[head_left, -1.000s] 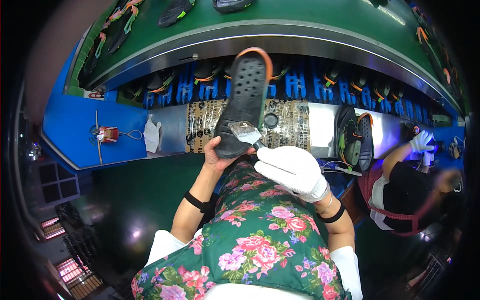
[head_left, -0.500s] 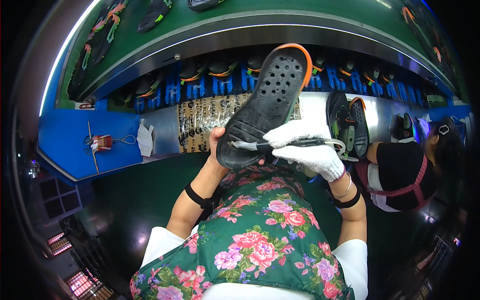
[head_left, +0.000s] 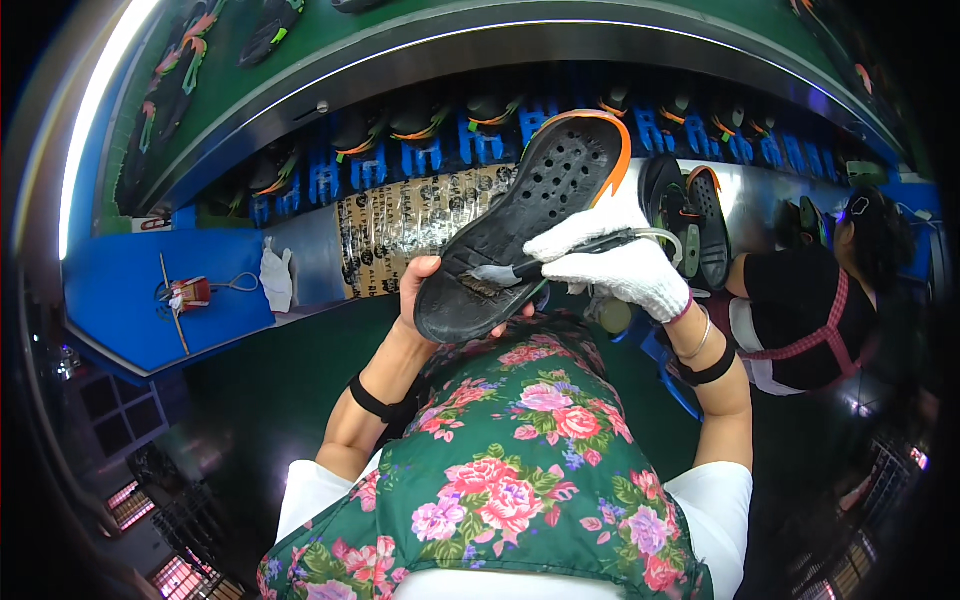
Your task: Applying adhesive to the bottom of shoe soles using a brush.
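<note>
At 1 o'clock from centre, sole (head_left: 520, 225): black, set diagonally, far end holed and orange-rimmed; overlaps the counter (head_left: 322, 245) in view.
Left hand (head_left: 410, 300): 9 o'clock, bare; fingers grasping the sole's near end, thumb on its edge.
Right hand (head_left: 622, 268): between 2 and 3 o'clock, white-gloved; fingers pinching the handle of a brush (head_left: 497, 274).
Brush contact: bristles against the sole's near half.
Cardboard (head_left: 400, 228): between 10 and 11 o'clock, shiny-surfaced, on the counter.
Loose glove (head_left: 277, 278): 9 o'clock, white.
Co-worker (head_left: 795, 310): 3 o'clock, black top.
</note>
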Tool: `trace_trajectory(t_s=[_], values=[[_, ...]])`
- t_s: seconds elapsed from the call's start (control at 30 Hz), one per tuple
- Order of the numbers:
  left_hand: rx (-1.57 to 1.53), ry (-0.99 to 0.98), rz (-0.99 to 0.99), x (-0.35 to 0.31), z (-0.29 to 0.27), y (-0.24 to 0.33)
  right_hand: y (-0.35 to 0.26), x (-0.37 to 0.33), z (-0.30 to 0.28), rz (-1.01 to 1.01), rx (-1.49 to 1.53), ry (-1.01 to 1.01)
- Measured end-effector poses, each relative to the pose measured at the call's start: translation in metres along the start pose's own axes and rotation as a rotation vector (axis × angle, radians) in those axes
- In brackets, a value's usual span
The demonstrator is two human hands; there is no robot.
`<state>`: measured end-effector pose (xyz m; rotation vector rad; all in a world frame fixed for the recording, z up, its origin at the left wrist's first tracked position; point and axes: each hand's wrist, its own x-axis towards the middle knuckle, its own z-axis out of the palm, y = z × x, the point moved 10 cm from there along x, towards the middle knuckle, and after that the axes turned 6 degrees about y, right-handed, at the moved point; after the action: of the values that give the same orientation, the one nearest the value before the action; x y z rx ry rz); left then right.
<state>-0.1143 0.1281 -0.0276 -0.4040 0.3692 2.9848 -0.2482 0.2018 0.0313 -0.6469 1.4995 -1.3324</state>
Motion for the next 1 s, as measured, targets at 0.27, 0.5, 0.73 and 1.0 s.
trace_trajectory(t_s=[0.27,0.5,0.73,1.0], values=[[-0.020,0.058,-0.002,0.001,-0.005,-0.003,-0.018,0.000,-0.029,-0.278,-0.016,0.105],[-0.261,0.010,0.010,0.001,0.000,-0.002,-0.050,-0.021,-0.068,-0.537,-0.183,0.427],[-0.220,-0.052,0.080,0.004,0.021,0.008,-0.092,-0.079,0.017,-1.096,-0.892,0.235],[-0.307,-0.176,0.138,0.000,0.029,0.011,-0.095,-0.101,0.039,-1.098,-0.892,0.053]])
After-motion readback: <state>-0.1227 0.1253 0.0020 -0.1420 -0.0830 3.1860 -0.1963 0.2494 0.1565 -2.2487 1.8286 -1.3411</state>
